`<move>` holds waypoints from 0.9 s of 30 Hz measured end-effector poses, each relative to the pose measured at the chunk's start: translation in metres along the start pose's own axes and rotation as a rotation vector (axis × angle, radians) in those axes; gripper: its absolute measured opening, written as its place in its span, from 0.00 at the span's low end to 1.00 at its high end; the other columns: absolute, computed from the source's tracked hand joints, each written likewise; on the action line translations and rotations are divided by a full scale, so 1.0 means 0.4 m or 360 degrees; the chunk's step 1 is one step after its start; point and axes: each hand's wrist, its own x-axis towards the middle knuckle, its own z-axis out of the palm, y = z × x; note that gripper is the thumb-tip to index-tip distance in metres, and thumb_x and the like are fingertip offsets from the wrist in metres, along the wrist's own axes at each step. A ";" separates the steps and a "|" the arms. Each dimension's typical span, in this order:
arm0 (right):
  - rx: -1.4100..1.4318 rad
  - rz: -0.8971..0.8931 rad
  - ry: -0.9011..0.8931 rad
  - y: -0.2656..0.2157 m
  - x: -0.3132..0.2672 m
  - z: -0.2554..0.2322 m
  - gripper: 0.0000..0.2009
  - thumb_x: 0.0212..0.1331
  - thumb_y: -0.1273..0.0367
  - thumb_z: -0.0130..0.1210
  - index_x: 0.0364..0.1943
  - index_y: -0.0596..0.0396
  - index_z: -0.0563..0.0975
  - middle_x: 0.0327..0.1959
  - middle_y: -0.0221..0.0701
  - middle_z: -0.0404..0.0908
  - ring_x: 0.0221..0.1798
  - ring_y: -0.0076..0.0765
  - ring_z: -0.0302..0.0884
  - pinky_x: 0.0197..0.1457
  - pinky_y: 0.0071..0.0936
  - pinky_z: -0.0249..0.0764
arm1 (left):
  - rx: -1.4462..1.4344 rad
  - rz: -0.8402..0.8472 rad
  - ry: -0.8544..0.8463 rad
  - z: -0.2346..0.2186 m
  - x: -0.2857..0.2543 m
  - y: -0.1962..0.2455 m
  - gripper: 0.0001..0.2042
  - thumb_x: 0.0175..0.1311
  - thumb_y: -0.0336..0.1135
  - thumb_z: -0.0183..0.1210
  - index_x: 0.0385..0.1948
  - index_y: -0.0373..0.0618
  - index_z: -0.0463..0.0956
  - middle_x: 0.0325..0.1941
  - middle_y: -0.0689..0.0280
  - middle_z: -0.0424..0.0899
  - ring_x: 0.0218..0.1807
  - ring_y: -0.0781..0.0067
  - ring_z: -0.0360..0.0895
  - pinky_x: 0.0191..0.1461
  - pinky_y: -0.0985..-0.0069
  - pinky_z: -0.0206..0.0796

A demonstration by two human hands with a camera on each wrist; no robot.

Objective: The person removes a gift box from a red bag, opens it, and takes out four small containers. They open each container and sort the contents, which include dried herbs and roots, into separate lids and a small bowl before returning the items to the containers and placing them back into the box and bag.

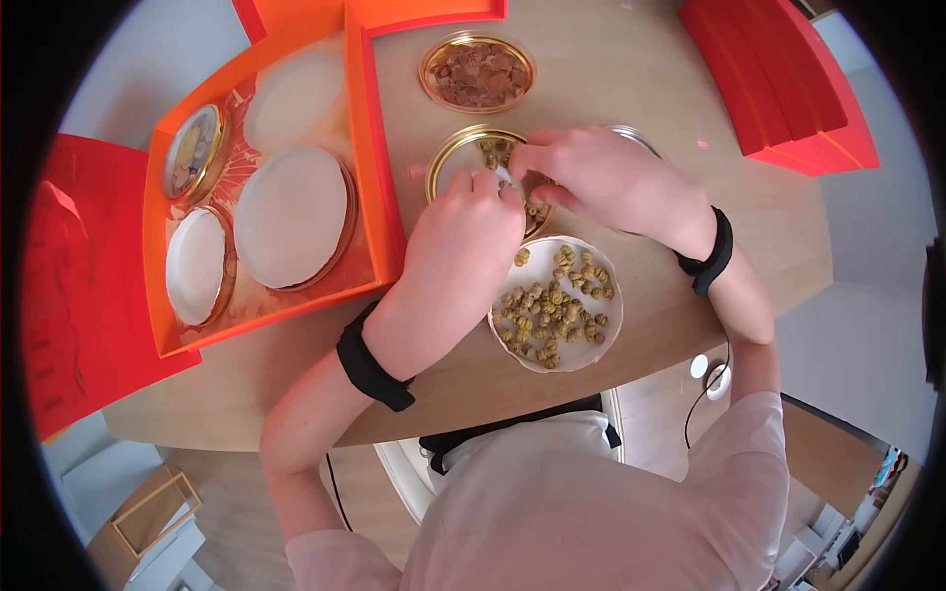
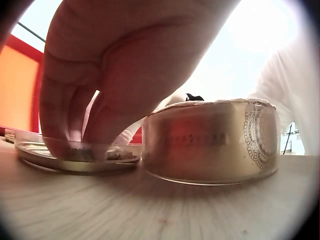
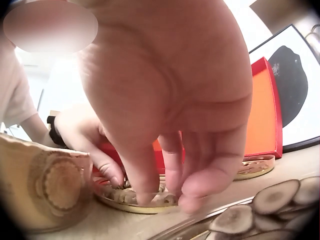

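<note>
My left hand (image 1: 455, 258) reaches from the left into a shallow gold-rimmed dish (image 1: 437, 169) of small greenish-brown dried pieces; its fingertips are hidden. In the left wrist view, this hand (image 2: 125, 65) points down into the dish (image 2: 75, 165). My right hand (image 1: 616, 182) comes from the right; the right wrist view shows its (image 3: 175, 95) thumb and fingers spread, low at the dish (image 3: 132, 206). Nearer my body stands a round tub (image 1: 614, 330), holding several ridged, olive-coloured dried pieces (image 1: 562, 317). It appears as a tall clear-walled tub (image 2: 210, 145) beside the dish.
An orange box (image 1: 371, 148) with white-topped round containers (image 1: 293, 217) lies left. Beyond the dish is a tub of brown flakes (image 1: 480, 75). Red boxes (image 1: 788, 84) stand at the far right. Dark-rimmed slices (image 3: 276, 196) lie in a container beside my right hand.
</note>
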 end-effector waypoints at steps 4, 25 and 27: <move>-0.0054 0.0069 -0.0070 -0.005 0.006 -0.005 0.06 0.60 0.75 0.61 0.41 0.55 0.79 0.39 0.38 0.81 0.42 0.54 0.81 0.44 0.46 0.76 | -0.0098 -0.0106 -0.0252 -0.019 0.004 0.003 0.08 0.57 0.23 0.58 0.38 0.34 0.78 0.41 0.55 0.79 0.48 0.55 0.81 0.45 0.65 0.81; 0.0088 -0.0038 0.0234 0.022 -0.001 0.005 0.07 0.56 0.82 0.56 0.38 0.61 0.76 0.37 0.41 0.79 0.39 0.53 0.79 0.40 0.44 0.74 | -0.0819 0.0291 -0.0176 -0.178 -0.023 0.056 0.06 0.56 0.24 0.63 0.33 0.36 0.76 0.37 0.58 0.76 0.44 0.56 0.78 0.47 0.62 0.73; 0.0115 0.0025 0.0180 0.025 0.000 0.000 0.06 0.57 0.82 0.57 0.38 0.61 0.76 0.37 0.41 0.79 0.38 0.52 0.79 0.40 0.42 0.75 | -0.0933 0.0369 -0.0315 -0.165 -0.039 0.069 0.05 0.59 0.25 0.63 0.33 0.36 0.76 0.36 0.59 0.76 0.42 0.56 0.78 0.46 0.62 0.73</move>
